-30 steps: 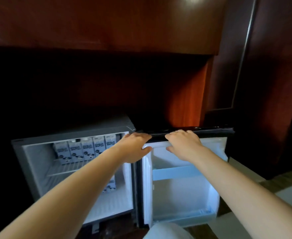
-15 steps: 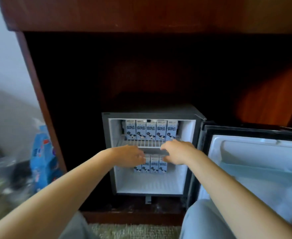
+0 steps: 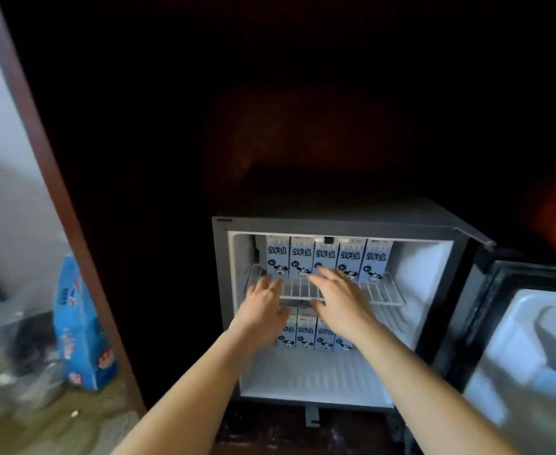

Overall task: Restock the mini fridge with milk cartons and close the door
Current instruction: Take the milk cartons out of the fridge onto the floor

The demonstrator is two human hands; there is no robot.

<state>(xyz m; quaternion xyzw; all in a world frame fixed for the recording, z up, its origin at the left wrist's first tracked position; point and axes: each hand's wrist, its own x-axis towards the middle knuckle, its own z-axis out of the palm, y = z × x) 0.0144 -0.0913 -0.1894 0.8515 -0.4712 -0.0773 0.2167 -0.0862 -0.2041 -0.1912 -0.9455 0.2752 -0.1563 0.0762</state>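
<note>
Left hand (image 3: 263,310) and right hand (image 3: 339,300) hover spread and, seemingly, empty before the milk cartons (image 3: 325,259) upright on the mini fridge's (image 3: 335,221) wire shelf (image 3: 381,293), light stiff boxes probably best pinched across their flat sides.

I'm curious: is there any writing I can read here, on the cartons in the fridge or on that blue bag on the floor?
"牛": the middle of three big dark characters on each upper-shelf milk carton; the two beside it are too stylised to be sure of.
Lower-row milk cartons: the same kind of print, too blurred to read.
Blue bag: red and white print, blurred, unreadable.
No numbers or signs can be read.
</note>
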